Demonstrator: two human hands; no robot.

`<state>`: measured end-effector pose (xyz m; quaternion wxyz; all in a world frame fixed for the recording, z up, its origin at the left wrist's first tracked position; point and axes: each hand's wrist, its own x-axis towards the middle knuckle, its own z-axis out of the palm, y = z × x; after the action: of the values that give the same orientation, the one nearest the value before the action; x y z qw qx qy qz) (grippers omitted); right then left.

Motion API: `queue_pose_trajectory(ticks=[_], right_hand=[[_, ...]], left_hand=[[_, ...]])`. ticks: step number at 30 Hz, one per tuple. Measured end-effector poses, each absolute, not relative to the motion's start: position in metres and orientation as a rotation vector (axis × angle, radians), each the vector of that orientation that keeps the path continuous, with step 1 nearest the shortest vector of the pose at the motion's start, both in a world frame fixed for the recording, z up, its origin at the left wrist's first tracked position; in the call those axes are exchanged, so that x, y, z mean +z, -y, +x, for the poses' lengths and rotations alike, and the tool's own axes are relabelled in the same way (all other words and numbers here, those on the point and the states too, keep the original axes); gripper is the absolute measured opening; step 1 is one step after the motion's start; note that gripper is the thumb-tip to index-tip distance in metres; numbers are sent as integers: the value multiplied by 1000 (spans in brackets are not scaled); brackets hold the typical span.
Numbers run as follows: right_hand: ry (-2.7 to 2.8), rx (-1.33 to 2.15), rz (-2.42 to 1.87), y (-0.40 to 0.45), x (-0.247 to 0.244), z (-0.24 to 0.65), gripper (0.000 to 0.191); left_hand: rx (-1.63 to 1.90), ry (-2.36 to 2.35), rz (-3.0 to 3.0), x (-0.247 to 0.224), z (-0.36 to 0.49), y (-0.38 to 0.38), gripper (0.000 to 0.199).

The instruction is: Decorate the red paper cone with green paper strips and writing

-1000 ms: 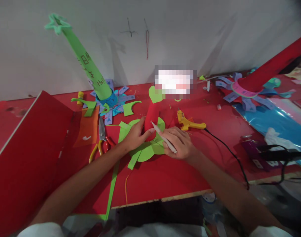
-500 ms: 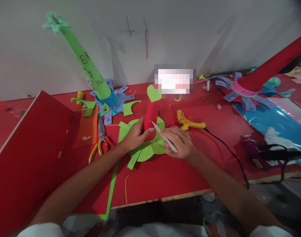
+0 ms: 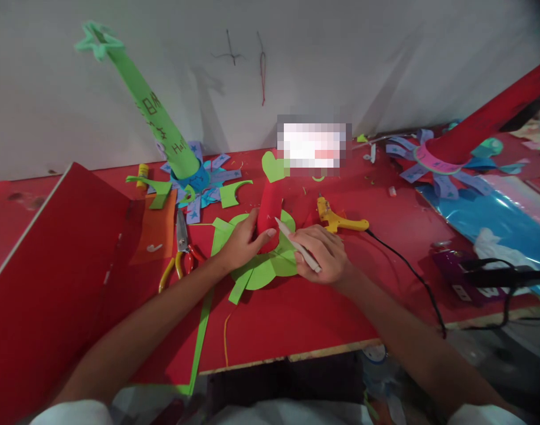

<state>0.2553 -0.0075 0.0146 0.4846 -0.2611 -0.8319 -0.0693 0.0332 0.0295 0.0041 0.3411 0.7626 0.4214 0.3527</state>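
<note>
A short red paper tube (image 3: 268,203) stands on a green flower-shaped paper base (image 3: 256,277), with a green paper heart (image 3: 273,167) at its top. My left hand (image 3: 243,243) is closed round the tube's lower left side, thumb across the front. In my right hand (image 3: 321,251) is a white pen (image 3: 306,254), slanting up to the left. Its tip is at the tube's right side, by a small dark mark; whether it touches I cannot tell. A yellow glue gun (image 3: 340,222) lies just beyond my right hand.
Scissors (image 3: 182,236) and an orange sheet (image 3: 153,233) lie left, beside an upright red board (image 3: 66,283). Behind stands a tall green paper tube (image 3: 163,124) with writing. On the right are a red tube (image 3: 486,121), blue plastic wrap (image 3: 455,212) and a black cord (image 3: 411,265).
My right hand and the pen have shifted slightly right, the tip moving from the tube's front toward its right edge. The tube and heart have tipped a little left in my left hand.
</note>
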Motion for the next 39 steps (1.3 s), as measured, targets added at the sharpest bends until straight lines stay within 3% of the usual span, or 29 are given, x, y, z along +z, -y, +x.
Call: queue_pose_trajectory(ticks=[26, 39], right_hand=[[1983, -192, -635, 5, 12, 258, 40], [1943, -188, -597, 7, 12, 257, 39]], left_hand=[[863, -1156, 1959, 0, 30, -29, 57], [885, -1137, 1968, -1, 30, -30, 51]])
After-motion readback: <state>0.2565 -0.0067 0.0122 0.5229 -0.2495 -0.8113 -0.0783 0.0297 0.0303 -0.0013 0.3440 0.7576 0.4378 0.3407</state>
